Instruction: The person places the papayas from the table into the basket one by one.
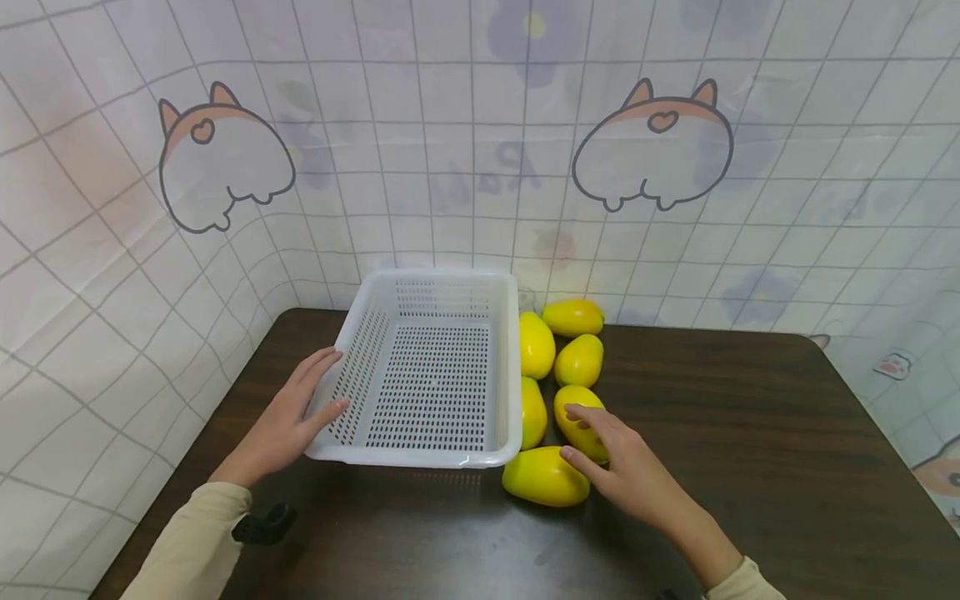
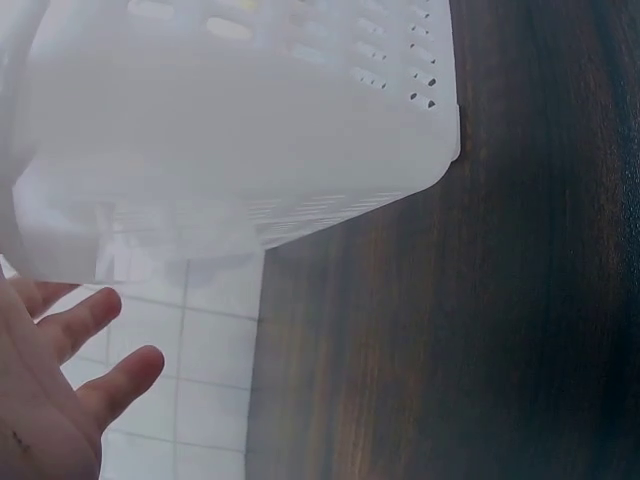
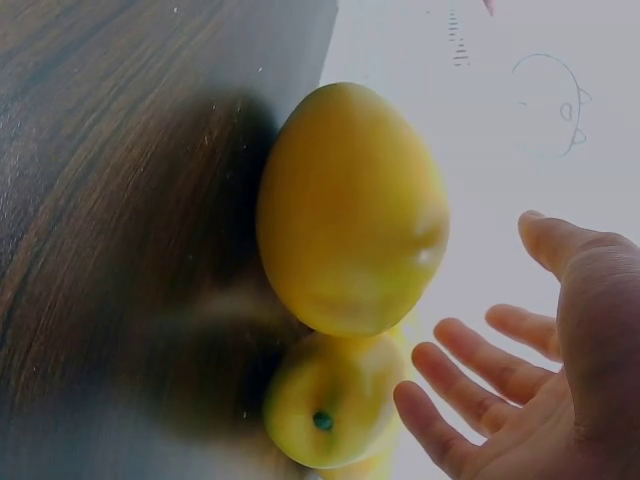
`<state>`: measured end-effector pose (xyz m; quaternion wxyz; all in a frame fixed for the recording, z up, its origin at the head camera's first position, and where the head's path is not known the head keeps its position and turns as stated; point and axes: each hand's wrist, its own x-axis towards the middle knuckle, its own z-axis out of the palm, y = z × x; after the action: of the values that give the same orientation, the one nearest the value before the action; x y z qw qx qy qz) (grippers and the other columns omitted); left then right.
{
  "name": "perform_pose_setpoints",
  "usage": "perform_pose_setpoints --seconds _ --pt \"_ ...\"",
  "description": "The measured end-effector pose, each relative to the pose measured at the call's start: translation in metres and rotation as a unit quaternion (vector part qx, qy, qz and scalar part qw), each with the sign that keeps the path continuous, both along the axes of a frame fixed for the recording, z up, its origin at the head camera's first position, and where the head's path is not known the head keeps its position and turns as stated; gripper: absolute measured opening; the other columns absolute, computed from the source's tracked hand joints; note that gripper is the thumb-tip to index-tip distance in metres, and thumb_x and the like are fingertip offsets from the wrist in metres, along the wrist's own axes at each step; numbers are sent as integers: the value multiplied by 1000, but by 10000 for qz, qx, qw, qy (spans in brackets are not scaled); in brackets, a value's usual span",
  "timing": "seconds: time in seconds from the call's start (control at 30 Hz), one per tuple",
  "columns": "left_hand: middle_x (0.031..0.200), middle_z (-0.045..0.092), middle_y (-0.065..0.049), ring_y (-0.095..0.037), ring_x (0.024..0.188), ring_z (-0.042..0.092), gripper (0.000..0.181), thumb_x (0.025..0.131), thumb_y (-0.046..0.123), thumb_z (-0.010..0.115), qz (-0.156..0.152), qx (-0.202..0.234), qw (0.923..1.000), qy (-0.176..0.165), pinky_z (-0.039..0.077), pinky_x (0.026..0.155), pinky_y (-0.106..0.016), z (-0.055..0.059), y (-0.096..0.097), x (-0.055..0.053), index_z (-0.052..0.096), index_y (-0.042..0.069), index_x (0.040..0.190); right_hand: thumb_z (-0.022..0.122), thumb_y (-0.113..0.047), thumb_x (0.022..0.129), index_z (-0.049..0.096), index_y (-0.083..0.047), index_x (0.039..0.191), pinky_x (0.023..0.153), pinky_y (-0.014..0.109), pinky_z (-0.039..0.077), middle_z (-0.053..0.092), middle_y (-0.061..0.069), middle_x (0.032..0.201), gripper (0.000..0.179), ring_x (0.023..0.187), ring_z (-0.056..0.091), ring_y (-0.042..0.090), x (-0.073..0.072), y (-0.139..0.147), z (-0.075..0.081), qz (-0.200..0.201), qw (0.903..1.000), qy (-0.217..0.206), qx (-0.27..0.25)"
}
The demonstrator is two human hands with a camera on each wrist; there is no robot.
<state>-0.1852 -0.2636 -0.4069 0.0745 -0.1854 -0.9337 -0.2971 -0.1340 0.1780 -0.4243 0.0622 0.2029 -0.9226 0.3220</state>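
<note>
Loosely spread fingers (image 1: 313, 366), left hand (image 1: 279, 429) at white basket (image 1: 420, 457), right hand (image 1: 632, 468) near yellow fruit (image 1: 546, 479); faint wall lettering (image 1: 516, 160).

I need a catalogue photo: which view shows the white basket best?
The head view: nearly the whole white basket shows, with rim and slotted floor. The left wrist view shows only part of its outside, cut off; I cannot make it out in the right wrist view.

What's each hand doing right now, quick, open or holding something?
Left hand: open, at the left rim of the white basket.
Right hand: open, holding nothing, by the front yellow fruit.
</note>
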Motion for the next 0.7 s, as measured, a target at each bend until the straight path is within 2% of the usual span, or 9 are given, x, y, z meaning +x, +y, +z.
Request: perform_pose_setpoints --seconds 0.17,0.33,0.53,0.7 --pt "157 22 -17 -42 134 37 63 98 27 54 -69 404 9989 -239 36 99 -66 -1 -4 -1 26 8 151 63 -39 93 48 -12 138 97 47 48 59 4 132 55 114 60 21 1 -2 0 73 9998 -177 -114" --pt "155 23 -20 -44 130 40 60 101 29 45 12 893 9935 -710 40 96 -66 0 -6 0 21 9 153 63 -38 93 49 -12 138 98 46 48 60 4 132 54 115 60 21 2 -3 -1 119 9997 -192 -134" --pt "156 21 -22 -45 140 25 62 102 37 40 248 1219 9835 -1313 28 102 -72 -1 -8 0 17 10 154 64 -39 92 50 -12 137 99 46 47 59 3 133 54 119 58 21 3 -4 -1 105 9997 -176 -108" --pt "156 21 -24 -46 141 24 65 103 40 37 394 1293 9786 -1554 27 103 -72 -4 -10 0 15 7 154 63 -43 91 52 -14 136 103 48 44 56 1 136 55 126 53 24 3 -6 -2 31 9997 -237 29"
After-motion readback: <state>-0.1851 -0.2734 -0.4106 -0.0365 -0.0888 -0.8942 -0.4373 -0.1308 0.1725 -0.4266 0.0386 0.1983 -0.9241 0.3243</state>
